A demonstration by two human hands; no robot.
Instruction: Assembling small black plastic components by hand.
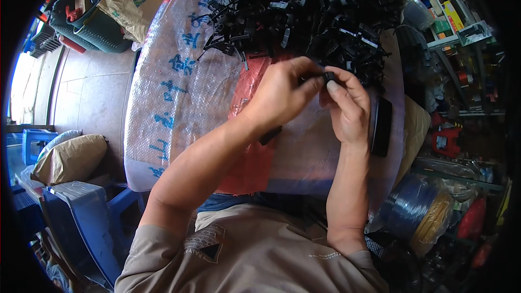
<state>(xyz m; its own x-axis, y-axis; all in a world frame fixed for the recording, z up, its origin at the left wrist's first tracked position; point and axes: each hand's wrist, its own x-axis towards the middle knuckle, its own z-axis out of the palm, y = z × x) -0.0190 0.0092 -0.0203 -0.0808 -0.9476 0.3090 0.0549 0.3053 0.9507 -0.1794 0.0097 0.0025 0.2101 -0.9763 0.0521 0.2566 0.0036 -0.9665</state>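
Observation:
Above the table's middle, my two hands meet at a small black plastic part (329, 77). My right hand (350, 106) pinches it between thumb and fingers. From the left, my left hand (285, 91) has its fingers closed against the part's other side, and they hide much of it. Just beyond my hands spreads a big heap of black plastic parts (304, 19), some with thin prongs. A loose black piece (270, 135) lies below my left wrist, on a red plastic strip (247, 165). Right of my right wrist is a flat black rectangular object (382, 127).
Translucent woven sheeting (157, 103) with blue handwriting covers the table. Blue plastic stools (81, 211) and a brown sack (73, 157) stand at the left. Crowded shelves (453, 21) and wrapped spools (407, 206) line the right. A paper sack (138, 0) is at the far left.

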